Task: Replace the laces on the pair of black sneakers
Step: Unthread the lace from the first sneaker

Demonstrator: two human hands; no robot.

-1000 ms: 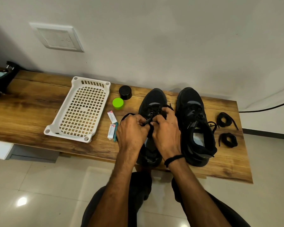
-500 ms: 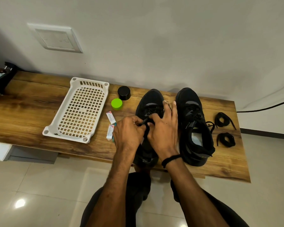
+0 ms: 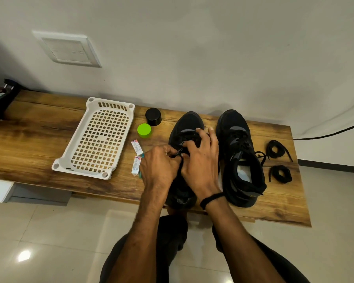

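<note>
Left sneaker (image 3: pixel 187 123) on wooden bench (image 3: pixel 29 139): left hand (image 3: pixel 159 166) pinches black lace (image 3: pixel 179 152), right hand (image 3: pixel 200 160) lies over eyelets (grip unclear). Right sneaker (image 3: pixel 239 156) just beside; coiled laces (image 3: pixel 276 148) further right, white basket (image 3: pixel 98 139) left.

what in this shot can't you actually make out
Head view only.
Where the lace pinched by the left hand runs: under the right hand.
Left sneaker eyelets: covered by both hands.
What the right hand grips: hidden by its own fingers.
Print on the two packets: too small.
Dark object at far left: cut by the frame edge.
</note>
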